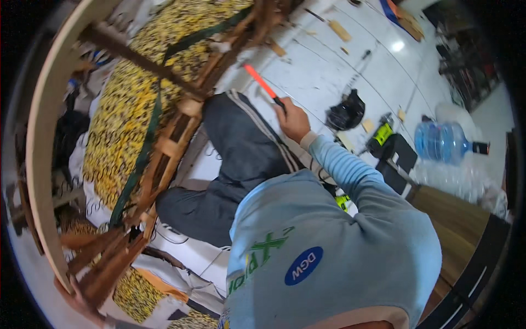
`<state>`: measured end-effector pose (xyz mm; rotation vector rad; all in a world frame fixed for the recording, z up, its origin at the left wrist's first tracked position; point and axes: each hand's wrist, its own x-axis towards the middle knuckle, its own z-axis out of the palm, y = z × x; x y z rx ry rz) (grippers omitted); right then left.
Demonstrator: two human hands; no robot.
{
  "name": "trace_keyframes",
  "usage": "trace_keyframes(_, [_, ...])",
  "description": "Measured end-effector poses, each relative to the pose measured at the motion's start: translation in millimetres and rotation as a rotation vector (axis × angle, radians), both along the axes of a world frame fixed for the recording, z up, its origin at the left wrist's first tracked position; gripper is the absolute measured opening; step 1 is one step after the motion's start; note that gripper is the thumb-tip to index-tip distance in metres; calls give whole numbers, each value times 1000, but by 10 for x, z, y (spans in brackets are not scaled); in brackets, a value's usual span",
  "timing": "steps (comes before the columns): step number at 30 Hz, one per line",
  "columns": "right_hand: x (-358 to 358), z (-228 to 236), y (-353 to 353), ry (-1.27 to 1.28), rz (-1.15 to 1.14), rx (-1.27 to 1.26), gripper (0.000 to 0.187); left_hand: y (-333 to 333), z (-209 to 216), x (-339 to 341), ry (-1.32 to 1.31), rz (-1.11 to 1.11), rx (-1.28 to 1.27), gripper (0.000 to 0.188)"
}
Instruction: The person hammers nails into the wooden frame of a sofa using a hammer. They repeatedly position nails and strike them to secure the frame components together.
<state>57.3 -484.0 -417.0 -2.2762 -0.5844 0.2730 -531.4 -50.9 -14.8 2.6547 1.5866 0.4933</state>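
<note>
A light blue sweater point(334, 236) and dark trousers point(244, 142) are worn by a person seated close beside a wooden frame point(166, 147). At the frame's lower end, the left hand point(82, 296) is seen against the wood; how far its fingers are closed cannot be told. To the right of the frame, a red-bladed tool point(260, 80) is held by its black handle, the right hand point(294, 120) being closed around it, the blade angled toward the frame. Within the frame, yellow-and-black patterned fabric point(123, 129) is crossed by a dark green strap point(148, 151) and edged by wavy springs. Well to the frame's right, a green power tool point(382, 135) and a blue water bottle point(441, 142) are laid on the white tiled floor point(307, 60). Farther off, beyond the frame's upper end, wood offcuts point(339, 30) are scattered.
</note>
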Motion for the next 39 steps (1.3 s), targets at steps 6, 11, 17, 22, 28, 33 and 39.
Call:
trace_keyframes(6, [-439, -1418, -1565, 291, -278, -446, 32, 131, 188, 76, 114, 56, -32, 71])
trace_keyframes(11, [-413, -1523, -1576, -121, -198, -190, 25, 609, 317, -422, 311, 34, -34, 72])
trace_keyframes(17, [1144, -1230, -1652, -423, -521, -216, 23, 61, 288, -313, 216, 54, 37, 73])
trace_keyframes(22, [1588, -2098, -2306, -47, -335, -765, 26, -249, -251, 568, -244, -5, -84, 60])
trace_keyframes(28, [1372, -2033, -1917, -29, -152, -871, 28, -729, 21, 788, 139, 6, 419, 78])
trace_keyframes(33, [1108, -1485, -1869, -167, -55, -882, 30, -886, -83, 805, 116, 28, 681, 83])
trace_keyframes(39, [750, -260, -1322, -389, 46, -504, 32, -1353, -1043, 1406, -264, -218, 644, 44])
